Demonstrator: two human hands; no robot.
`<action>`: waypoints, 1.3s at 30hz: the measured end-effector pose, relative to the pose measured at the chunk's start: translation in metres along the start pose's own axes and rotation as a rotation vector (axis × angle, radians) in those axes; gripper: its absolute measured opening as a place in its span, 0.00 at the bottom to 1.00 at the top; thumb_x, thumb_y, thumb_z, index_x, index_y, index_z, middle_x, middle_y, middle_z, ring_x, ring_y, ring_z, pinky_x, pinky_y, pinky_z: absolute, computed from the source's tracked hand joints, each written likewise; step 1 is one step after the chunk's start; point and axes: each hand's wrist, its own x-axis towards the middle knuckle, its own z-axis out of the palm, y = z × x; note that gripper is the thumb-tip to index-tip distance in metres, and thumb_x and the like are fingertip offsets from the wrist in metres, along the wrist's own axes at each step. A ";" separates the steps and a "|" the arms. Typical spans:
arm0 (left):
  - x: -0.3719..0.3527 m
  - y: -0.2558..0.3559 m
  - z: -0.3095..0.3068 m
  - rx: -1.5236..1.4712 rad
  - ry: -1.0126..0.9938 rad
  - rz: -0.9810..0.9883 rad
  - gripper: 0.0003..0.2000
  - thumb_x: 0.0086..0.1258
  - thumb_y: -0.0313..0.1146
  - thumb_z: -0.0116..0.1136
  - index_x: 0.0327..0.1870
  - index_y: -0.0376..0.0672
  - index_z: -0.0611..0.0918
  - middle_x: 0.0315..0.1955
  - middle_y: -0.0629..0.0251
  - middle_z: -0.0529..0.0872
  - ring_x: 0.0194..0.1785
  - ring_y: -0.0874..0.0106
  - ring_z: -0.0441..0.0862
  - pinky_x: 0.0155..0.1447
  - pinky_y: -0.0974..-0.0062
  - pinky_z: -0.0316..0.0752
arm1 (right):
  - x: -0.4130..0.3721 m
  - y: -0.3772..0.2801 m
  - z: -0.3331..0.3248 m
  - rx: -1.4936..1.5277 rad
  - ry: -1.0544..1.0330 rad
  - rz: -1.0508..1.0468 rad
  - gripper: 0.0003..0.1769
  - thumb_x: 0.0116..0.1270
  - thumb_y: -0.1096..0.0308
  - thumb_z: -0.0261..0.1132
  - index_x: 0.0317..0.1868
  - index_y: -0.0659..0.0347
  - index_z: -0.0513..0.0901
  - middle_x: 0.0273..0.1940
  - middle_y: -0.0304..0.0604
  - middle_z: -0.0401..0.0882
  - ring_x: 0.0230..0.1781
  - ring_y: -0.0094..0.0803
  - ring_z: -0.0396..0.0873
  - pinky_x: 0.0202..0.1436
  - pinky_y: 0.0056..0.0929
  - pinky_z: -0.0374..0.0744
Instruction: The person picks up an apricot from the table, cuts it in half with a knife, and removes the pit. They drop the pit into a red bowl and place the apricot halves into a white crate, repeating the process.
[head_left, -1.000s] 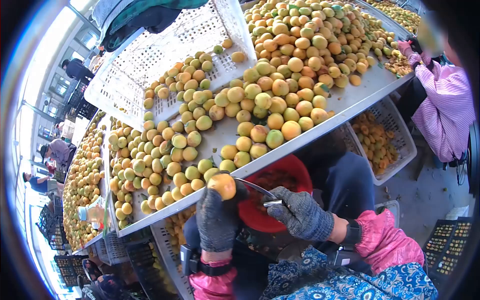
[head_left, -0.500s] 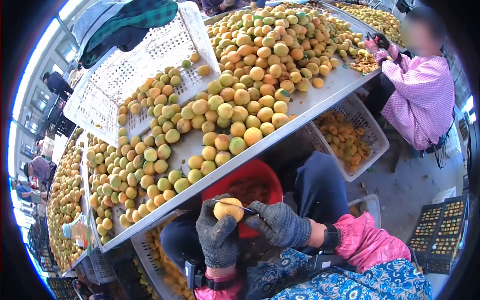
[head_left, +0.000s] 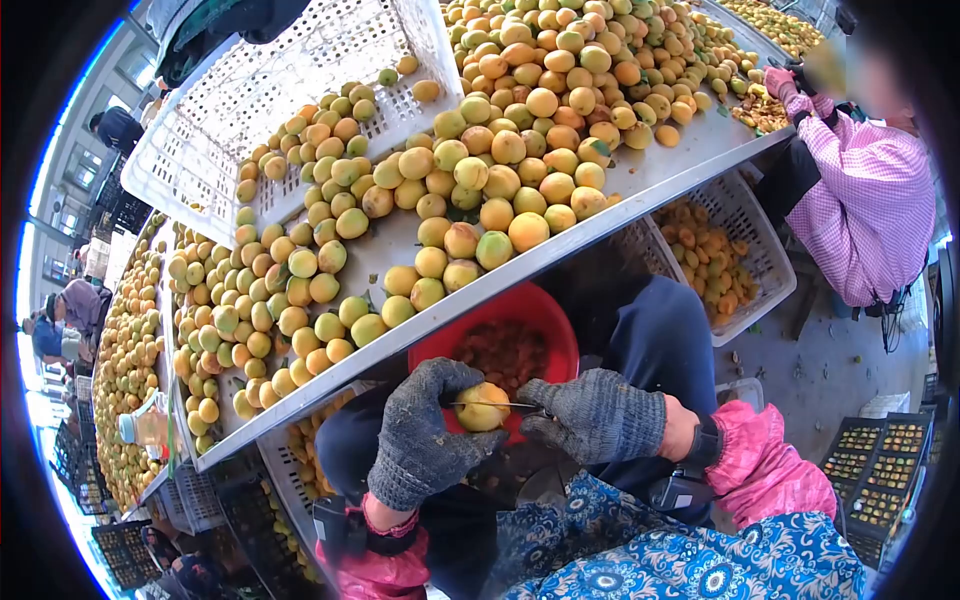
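Observation:
My left hand (head_left: pixel 425 430), in a dark grey knitted glove, is closed round a yellow apricot (head_left: pixel 482 407). A small knife (head_left: pixel 510 404) is gripped in my right hand (head_left: pixel 600 415), gloved the same way. Its thin blade lies across the apricot's side, and its handle is hidden in my fingers. Below and behind my hands stands a red bowl (head_left: pixel 567 345) with brownish apricot pits (head_left: pixel 500 350) in it, between my knees.
A metal-edged table (head_left: pixel 400 338) heaped with apricots (head_left: pixel 560 110) runs across in front, a white crate (head_left: pixel 200 190) tipped on it. Below stands a crate of apricot halves (head_left: pixel 705 250). A person in a pink checked top (head_left: pixel 865 210) works at right. Black trays (head_left: pixel 880 470) lie on the floor.
My left hand has turned and lowered, its fingers now round the apricot's side. The knife has gone from the apricot's top to across its middle. The view has shifted slightly.

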 end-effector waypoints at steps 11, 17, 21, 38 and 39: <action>-0.010 0.003 0.024 -0.673 0.155 -0.174 0.20 0.57 0.25 0.69 0.51 0.33 0.79 0.43 0.61 0.84 0.48 0.74 0.81 0.55 0.75 0.76 | -0.002 0.012 0.029 0.202 0.298 -0.119 0.24 0.67 0.57 0.61 0.59 0.60 0.71 0.32 0.54 0.83 0.25 0.52 0.81 0.27 0.45 0.78; -0.007 -0.004 0.011 -0.228 0.124 -0.164 0.21 0.48 0.25 0.74 0.45 0.37 0.80 0.38 0.59 0.85 0.43 0.72 0.83 0.48 0.74 0.79 | -0.004 0.007 0.026 -0.024 0.231 -0.079 0.30 0.66 0.56 0.62 0.66 0.59 0.69 0.21 0.49 0.79 0.17 0.47 0.78 0.21 0.43 0.74; -0.002 -0.015 0.016 0.075 0.102 0.005 0.24 0.42 0.24 0.76 0.44 0.38 0.79 0.38 0.60 0.84 0.43 0.72 0.82 0.47 0.75 0.78 | 0.002 0.006 0.029 -0.133 0.181 -0.096 0.36 0.67 0.55 0.61 0.71 0.57 0.62 0.18 0.48 0.76 0.13 0.43 0.75 0.16 0.39 0.72; -0.025 -0.008 0.067 -0.374 0.301 -0.197 0.24 0.59 0.24 0.66 0.57 0.33 0.73 0.43 0.57 0.85 0.46 0.72 0.83 0.51 0.74 0.78 | 0.004 0.007 0.026 0.016 0.097 -0.032 0.47 0.58 0.66 0.64 0.76 0.57 0.50 0.23 0.52 0.80 0.20 0.47 0.81 0.23 0.41 0.77; -0.025 -0.011 0.068 -0.344 0.299 -0.186 0.25 0.58 0.23 0.67 0.58 0.33 0.72 0.43 0.56 0.84 0.46 0.72 0.83 0.52 0.73 0.78 | 0.005 0.006 0.027 -0.056 0.064 0.009 0.48 0.57 0.66 0.64 0.76 0.57 0.49 0.23 0.52 0.80 0.21 0.47 0.81 0.23 0.41 0.77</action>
